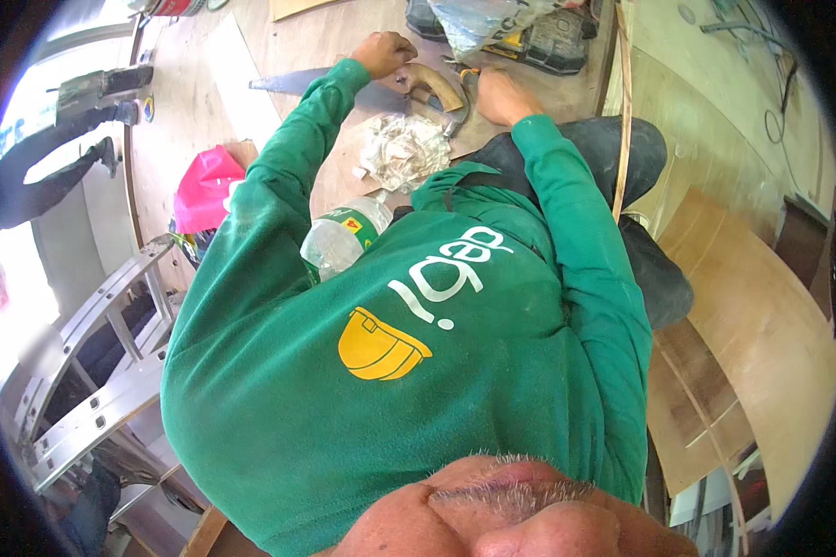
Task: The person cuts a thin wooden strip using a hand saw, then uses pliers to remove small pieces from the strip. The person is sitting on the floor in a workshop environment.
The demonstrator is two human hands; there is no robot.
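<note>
My left hand point(385, 56) is above a hand saw point(316, 84), near its wooden handle point(432, 88); its fingers are curled, and whatever they hold is too hidden to make out. My right hand point(503, 97) is closed at a small orange-and-black handled tool point(469, 73), right of the saw handle. A dark curved metal tool point(453, 118) lies partly under that handle. Below lies a crumpled pale heap point(404, 148) of what looks like paper or plastic. A clear bottle with a green label point(334, 246) rests against my green top.
A plastic bag point(474, 20) sits on a dark tool case point(553, 51) ahead. Left are a pink bag point(204, 195), an aluminium ladder point(130, 343) and another person's legs point(51, 172). A thin wood strip point(622, 111) and plywood sheets point(734, 325) are at right.
</note>
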